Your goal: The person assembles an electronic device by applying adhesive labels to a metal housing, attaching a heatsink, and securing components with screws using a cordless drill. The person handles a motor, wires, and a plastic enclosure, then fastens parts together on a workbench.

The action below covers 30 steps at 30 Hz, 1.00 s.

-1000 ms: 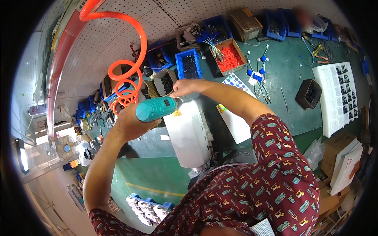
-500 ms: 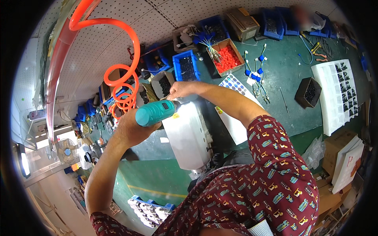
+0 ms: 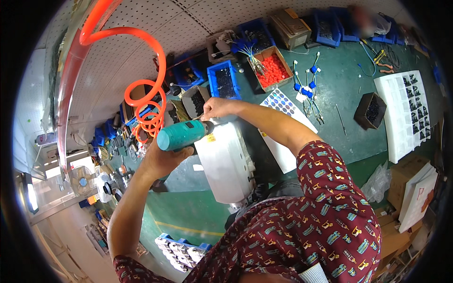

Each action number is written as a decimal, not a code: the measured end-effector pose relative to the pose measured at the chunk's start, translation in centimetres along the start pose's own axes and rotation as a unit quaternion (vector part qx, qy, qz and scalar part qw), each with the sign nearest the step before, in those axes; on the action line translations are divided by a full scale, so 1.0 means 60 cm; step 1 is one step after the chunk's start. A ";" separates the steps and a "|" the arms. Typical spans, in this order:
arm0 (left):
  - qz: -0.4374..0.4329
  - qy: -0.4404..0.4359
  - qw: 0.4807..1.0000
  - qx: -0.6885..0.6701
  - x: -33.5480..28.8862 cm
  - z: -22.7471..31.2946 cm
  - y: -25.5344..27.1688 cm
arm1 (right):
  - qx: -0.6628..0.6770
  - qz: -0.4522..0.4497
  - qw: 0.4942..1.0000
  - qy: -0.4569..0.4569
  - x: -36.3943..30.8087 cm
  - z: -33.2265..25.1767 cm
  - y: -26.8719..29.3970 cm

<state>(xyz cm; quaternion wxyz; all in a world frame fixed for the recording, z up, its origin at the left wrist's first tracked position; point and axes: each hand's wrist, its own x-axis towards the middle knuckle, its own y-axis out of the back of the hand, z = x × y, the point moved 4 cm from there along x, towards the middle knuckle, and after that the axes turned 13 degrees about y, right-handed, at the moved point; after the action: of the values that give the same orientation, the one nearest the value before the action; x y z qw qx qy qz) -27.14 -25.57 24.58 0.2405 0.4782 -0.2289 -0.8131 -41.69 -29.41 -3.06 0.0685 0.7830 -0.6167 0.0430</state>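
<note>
A teal power drill lies across the far end of a pale box-shaped housing, its nose pointing right. My left hand is closed around the drill's grip, below its body. Beyond the drill's nose, my right hand has its fingers pressed together close to the chuck, above the housing's far edge. What those fingers pinch is too small or hidden to make out. The drill's tip is also hidden near the right hand.
A coiled orange hose hangs at the left. Behind the hands stand a blue bin of dark parts and a carton of red pieces. A printed white sheet lies under my right forearm. Farther right are a dark box and a white tray.
The drill and my left hand have shifted slightly left, uncovering more of the drill's nose. My right hand stays almost in place.
</note>
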 end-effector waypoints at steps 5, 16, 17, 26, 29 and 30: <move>0.062 -0.013 0.996 0.065 -0.042 0.043 0.023 | 0.163 0.225 0.954 -0.115 -0.064 0.011 0.043; 0.053 -0.112 0.986 -0.109 -0.169 -0.206 -0.086 | 0.299 0.449 0.829 -0.149 -0.487 -0.119 -0.047; 0.022 -0.095 0.989 -0.110 -0.180 -0.244 -0.104 | 0.287 0.456 0.826 -0.163 -0.511 -0.136 -0.079; -0.045 -0.068 0.954 -0.289 -0.319 -0.526 -0.219 | 0.322 0.456 0.804 -0.202 -0.546 -0.232 -0.398; -0.049 -0.050 0.940 -0.333 -0.361 -0.582 -0.227 | 0.400 0.444 0.780 -0.185 -0.516 -0.238 -0.481; -0.050 -0.041 0.934 -0.350 -0.372 -0.599 -0.230 | 0.416 0.430 0.782 -0.177 -0.507 -0.238 -0.502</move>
<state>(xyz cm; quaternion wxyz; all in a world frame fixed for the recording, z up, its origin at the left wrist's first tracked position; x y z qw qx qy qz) 11.90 -6.33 15.45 0.3418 0.3406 0.0850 -0.8718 -19.33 9.02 4.76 -0.4001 0.3832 -0.8126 0.1811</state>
